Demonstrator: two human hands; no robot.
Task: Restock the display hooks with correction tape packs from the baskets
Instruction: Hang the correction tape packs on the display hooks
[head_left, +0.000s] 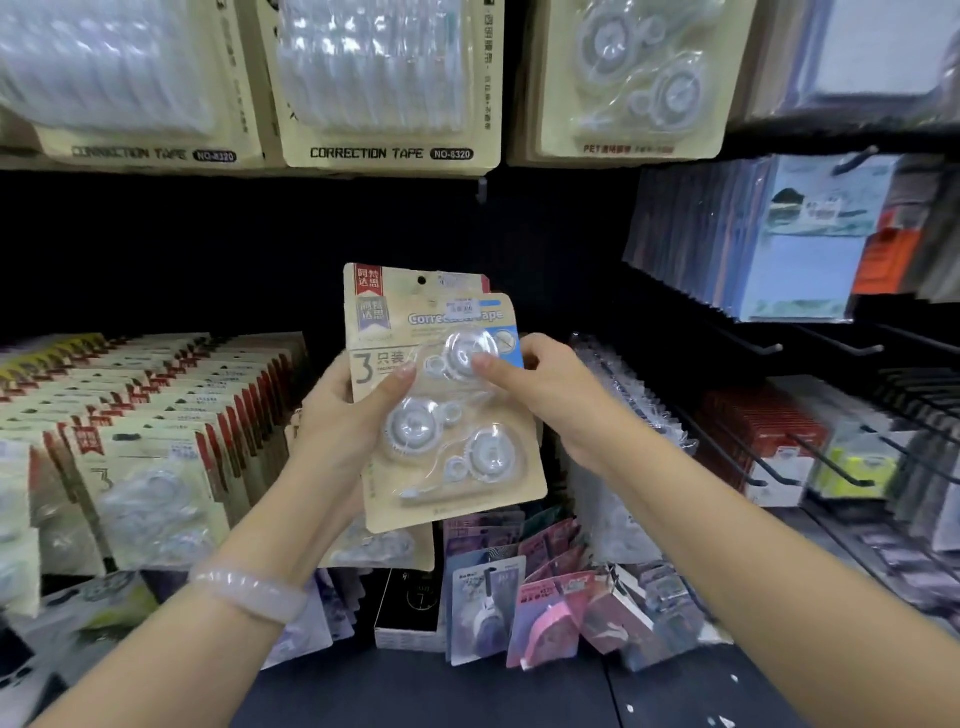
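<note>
Reaching up from below, both forearms met at the middle of the view, where the left hand (343, 415) gripped the left edge of the correction tape packs (441, 395), thumb laid across the front and the other fingers curled behind the card, while the right hand (545, 395) pinched the right edge of the front pack, thumb pressed on its clear blister and fingers wrapped behind. A pale bracelet (249, 592) sat on the left wrist. At least two packs were held, the front one tilted and overlapping a rear one whose hanging hole showed at the top; the front pack carried three round tape dispensers under plastic. They hovered in front of a dark, bare stretch of back panel (208, 249), below three larger hanging packs (389, 83) along the top edge. A dense row of similar packs (156, 415) filled the left side, too many to count. To the right, several bare black hooks (753, 348) jutted out, with hanging notepads (795, 249) above them
</note>
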